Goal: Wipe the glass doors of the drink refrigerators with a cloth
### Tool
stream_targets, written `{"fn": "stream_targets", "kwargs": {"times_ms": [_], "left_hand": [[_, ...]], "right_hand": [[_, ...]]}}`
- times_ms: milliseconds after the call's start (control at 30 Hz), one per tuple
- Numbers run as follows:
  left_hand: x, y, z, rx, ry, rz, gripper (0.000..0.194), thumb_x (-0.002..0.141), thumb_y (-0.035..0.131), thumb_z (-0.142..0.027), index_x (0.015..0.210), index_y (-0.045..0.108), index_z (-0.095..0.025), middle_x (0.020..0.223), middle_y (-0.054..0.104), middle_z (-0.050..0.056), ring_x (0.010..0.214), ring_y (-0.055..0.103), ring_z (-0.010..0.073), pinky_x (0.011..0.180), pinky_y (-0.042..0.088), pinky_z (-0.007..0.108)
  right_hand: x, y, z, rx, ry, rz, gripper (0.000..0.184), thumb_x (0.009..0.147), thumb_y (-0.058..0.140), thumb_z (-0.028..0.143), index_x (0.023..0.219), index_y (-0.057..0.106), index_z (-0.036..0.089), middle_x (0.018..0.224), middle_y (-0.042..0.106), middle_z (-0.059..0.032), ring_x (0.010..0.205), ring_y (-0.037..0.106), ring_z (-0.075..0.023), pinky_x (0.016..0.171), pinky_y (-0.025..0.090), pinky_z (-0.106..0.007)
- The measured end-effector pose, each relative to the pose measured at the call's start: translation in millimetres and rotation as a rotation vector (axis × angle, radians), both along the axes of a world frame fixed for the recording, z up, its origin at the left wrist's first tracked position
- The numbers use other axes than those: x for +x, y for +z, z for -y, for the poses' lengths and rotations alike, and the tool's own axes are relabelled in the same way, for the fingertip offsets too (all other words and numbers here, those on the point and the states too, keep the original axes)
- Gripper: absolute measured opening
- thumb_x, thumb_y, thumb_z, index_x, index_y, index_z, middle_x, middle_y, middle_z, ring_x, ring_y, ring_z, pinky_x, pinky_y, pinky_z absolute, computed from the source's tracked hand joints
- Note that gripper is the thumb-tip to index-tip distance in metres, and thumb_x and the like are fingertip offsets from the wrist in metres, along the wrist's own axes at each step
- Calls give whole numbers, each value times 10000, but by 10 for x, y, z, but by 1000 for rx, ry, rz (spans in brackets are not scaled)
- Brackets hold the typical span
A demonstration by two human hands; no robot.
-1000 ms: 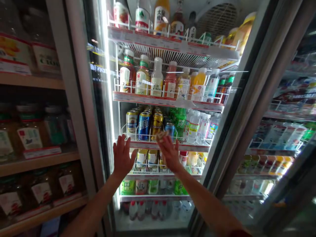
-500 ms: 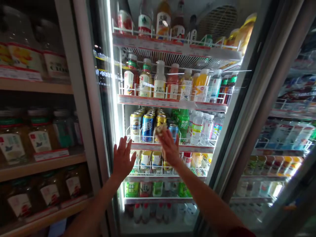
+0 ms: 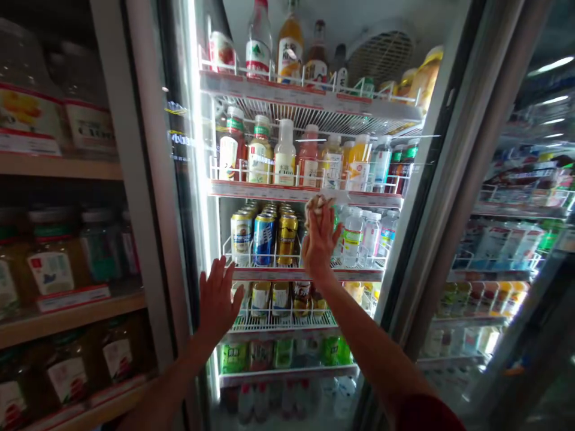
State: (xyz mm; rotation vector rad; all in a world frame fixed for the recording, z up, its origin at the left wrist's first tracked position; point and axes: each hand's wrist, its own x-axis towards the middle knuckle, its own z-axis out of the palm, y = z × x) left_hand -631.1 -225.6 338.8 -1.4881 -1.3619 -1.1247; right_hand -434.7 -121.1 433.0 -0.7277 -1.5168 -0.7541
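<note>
A glass door stands in front of a lit drinks fridge, and both of my hands are raised to it. My right hand (image 3: 318, 242) presses a crumpled light-brown cloth (image 3: 318, 205), which sticks out above the fingertips. Lower and to the left, my left hand (image 3: 219, 296) has its fingers spread and holds nothing; its palm faces the glass near the door's left side. Behind the glass are a blue can (image 3: 263, 239) and a gold can (image 3: 286, 239) on the middle shelf. My right hand hides part of that shelf.
Bottles stand on the upper shelves, among them a white-capped bottle (image 3: 284, 152). Left of the door is a wooden shelf (image 3: 58, 164) with more bottles. A metal door frame (image 3: 453, 179) runs down the right, with another fridge section beyond it.
My right hand has moved up and to the right with the cloth, uncovering the gold can. My left hand stays nearly in place, and the view has shifted slightly.
</note>
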Motion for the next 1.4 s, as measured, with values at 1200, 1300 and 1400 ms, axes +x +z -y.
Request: {"fn": "stream_targets", "kwargs": {"times_ms": [1200, 1300, 1400], "left_hand": [[294, 1749, -607, 428, -9, 121, 583, 862, 447, -254, 1398, 248, -142, 1492, 171, 118, 1369, 149, 315, 1103, 174, 535], [609, 1715, -683, 360, -83, -50, 616, 865, 428, -220, 1422, 170, -167, 1507, 115, 98, 1379, 129, 283, 1103, 242, 475], [962, 1632, -789, 192, -161, -440, 594, 863, 427, -205, 1414, 204, -213, 1472, 247, 80, 1368, 196, 226, 1099, 275, 407]], "right_hand": [[1242, 310, -584, 59, -140, -69, 511, 877, 364, 286, 1379, 310, 210, 1478, 257, -101, 1385, 165, -253, 1083, 169, -521], [1233, 308, -584, 64, -129, -72, 520, 876, 370, 284, 1386, 296, 210, 1478, 255, -103, 1387, 157, -256, 1084, 160, -530], [1289, 313, -565, 63, -125, -47, 524, 876, 379, 270, 1387, 290, 200, 1478, 253, -113, 1389, 150, -257, 1085, 164, -526]]}}
